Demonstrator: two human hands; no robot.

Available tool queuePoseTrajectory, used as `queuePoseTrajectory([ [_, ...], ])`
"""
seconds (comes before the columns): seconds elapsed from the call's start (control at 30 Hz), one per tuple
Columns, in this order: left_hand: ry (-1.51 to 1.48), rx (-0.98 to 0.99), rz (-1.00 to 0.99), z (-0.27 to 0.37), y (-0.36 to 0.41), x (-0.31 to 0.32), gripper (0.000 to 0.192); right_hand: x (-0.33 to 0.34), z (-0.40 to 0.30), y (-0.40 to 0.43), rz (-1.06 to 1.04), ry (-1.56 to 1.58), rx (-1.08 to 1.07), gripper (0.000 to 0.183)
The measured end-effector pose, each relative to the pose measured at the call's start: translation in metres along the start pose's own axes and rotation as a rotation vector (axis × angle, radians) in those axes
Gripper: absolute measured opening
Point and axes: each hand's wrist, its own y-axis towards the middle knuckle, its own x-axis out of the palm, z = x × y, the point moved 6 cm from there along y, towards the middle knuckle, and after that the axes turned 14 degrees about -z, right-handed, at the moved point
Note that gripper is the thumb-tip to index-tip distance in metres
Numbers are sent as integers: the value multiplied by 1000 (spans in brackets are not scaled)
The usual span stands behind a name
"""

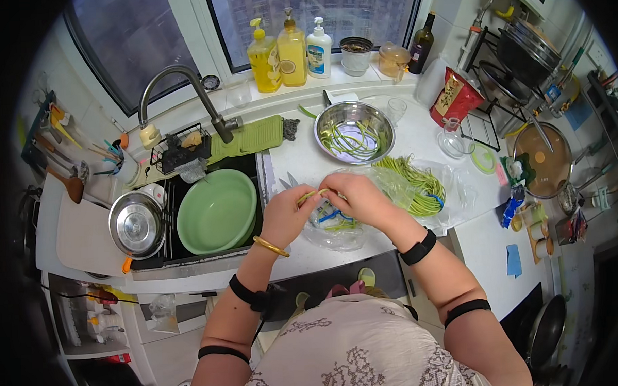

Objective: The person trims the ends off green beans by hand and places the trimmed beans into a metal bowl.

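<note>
My left hand (285,214) and my right hand (359,197) meet over the counter, fingertips pinching a short length of green stalk (306,197), apparently a garlic scape, between them. Two pointed metal blades (288,180), like those of scissors, show just beyond my left hand. Below my fingers a clear plastic bag (344,238) holds green scraps and a blue strip, partly hidden. To the right of my right hand lies a bundle of garlic scapes (425,191) with a blue tie, partly on plastic. Behind the hands, a steel bowl (358,158) contains several loose stalks.
At left, a green basin (213,214) sits in the sink beneath a curved faucet (203,87). A steel pot or bowl (136,224) stands beside it. Pump bottles (291,53) line the windowsill. A red bag (454,97) and glass lid (541,159) are at right.
</note>
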Motion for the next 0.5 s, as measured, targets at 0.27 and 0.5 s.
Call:
queuePoseTrajectory([
  [0.27, 87, 286, 291, 30, -4, 9, 17, 7, 27, -2, 130, 196, 302, 9],
  [0.5, -340, 134, 268, -31, 17, -29, 16, 28, 88, -41, -127, 278, 310, 15],
])
